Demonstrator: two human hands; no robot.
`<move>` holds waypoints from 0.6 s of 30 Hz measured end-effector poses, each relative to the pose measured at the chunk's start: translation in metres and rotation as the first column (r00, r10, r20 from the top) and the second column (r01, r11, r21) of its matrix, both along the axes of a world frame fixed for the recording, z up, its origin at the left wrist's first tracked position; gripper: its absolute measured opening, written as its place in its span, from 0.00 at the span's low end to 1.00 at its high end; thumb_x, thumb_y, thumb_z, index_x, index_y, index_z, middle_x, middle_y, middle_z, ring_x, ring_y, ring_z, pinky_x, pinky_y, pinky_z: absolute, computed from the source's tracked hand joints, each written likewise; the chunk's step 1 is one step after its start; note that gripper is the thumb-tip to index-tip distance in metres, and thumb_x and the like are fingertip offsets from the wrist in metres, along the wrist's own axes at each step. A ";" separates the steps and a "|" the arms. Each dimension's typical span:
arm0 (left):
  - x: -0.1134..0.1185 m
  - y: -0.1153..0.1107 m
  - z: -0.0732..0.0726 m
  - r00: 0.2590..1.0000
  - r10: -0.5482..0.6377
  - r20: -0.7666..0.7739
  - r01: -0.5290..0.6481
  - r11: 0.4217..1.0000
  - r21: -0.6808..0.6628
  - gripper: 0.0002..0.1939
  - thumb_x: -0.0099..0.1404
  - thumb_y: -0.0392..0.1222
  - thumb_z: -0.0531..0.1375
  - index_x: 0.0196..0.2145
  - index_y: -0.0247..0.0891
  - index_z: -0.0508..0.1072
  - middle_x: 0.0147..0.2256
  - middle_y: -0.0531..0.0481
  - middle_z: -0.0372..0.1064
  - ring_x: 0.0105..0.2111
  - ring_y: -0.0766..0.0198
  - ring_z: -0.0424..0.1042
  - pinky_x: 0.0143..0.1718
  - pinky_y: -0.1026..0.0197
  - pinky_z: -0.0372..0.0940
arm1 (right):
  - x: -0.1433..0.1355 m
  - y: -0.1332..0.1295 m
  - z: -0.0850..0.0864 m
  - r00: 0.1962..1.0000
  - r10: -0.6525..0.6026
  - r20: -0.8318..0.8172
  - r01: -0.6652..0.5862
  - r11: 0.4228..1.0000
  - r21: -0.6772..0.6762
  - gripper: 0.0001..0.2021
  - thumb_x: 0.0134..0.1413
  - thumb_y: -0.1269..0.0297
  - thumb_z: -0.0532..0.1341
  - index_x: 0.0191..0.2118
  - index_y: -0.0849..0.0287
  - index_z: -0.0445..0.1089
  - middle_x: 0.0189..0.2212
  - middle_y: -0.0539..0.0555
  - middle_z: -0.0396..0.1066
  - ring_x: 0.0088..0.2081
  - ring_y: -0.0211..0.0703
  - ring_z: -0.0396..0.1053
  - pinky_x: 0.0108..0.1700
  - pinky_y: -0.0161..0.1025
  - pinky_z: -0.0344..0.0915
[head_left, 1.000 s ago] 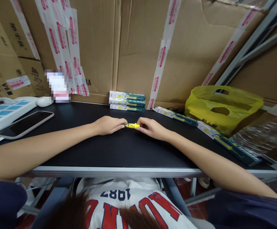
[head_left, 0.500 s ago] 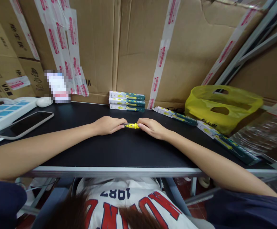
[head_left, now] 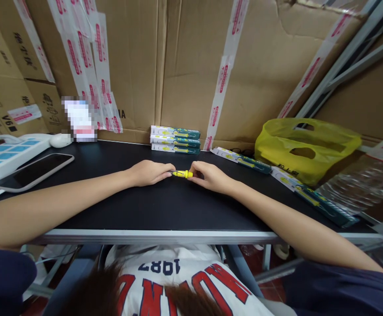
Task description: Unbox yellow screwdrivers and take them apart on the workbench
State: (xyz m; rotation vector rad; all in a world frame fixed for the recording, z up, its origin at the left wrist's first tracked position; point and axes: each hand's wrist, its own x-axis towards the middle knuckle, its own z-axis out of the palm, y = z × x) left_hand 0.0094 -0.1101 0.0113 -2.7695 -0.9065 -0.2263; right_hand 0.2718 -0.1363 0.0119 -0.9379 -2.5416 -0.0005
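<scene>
A short yellow pen-shaped tool (head_left: 181, 174) lies crosswise between my hands, just above the black tabletop (head_left: 165, 206). My left hand (head_left: 150, 173) is closed, pinching the tool's dark left end between thumb and fingers. At the other end, my right hand (head_left: 209, 176) has its bent fingertips on the yellow cap, with a small gap showing inside the curl of thumb and forefinger. The part of the tool inside my left fingers is hidden. Behind it stands a stack of slim green-and-white boxes (head_left: 175, 140), printed with a yellow tool.
Two more slim boxes lie at the right: one box (head_left: 240, 159) near the cardboard wall, another box (head_left: 313, 197) closer in. Beyond are a yellow plastic bag (head_left: 306, 149) and clear plastic wrapping (head_left: 359, 180). A phone (head_left: 33, 172) and power strip (head_left: 16, 156) occupy the left.
My right fingers have shifted on the yellow cap and bowed outward, so more of the cap shows. My left hand has stayed nearly still.
</scene>
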 end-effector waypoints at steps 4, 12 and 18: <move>0.000 0.000 -0.001 1.000 0.004 0.007 -0.004 1.000 -0.003 0.21 0.72 0.50 0.40 0.55 0.45 0.63 0.45 0.51 0.74 0.38 0.62 0.75 0.32 0.65 0.60 | -0.001 -0.001 0.001 1.000 -0.006 -0.009 0.006 0.999 0.051 0.06 0.54 0.66 0.58 0.35 0.56 0.58 0.29 0.50 0.64 0.30 0.39 0.61 0.32 0.35 0.56; 0.001 0.001 -0.001 1.000 -0.003 0.012 0.003 1.000 -0.023 0.20 0.72 0.50 0.41 0.54 0.45 0.63 0.46 0.51 0.74 0.38 0.62 0.75 0.33 0.65 0.61 | 0.002 0.002 0.004 1.000 -0.017 0.016 0.018 0.995 -0.096 0.14 0.65 0.55 0.48 0.34 0.57 0.61 0.29 0.52 0.66 0.30 0.40 0.63 0.35 0.37 0.57; 0.001 0.001 -0.001 1.000 0.003 0.004 -0.003 1.000 -0.019 0.19 0.73 0.50 0.41 0.54 0.45 0.62 0.47 0.52 0.73 0.40 0.62 0.75 0.33 0.65 0.60 | 0.000 0.003 0.001 1.000 -0.006 -0.012 0.004 0.994 -0.110 0.13 0.64 0.57 0.50 0.34 0.58 0.64 0.28 0.52 0.66 0.30 0.39 0.62 0.35 0.36 0.57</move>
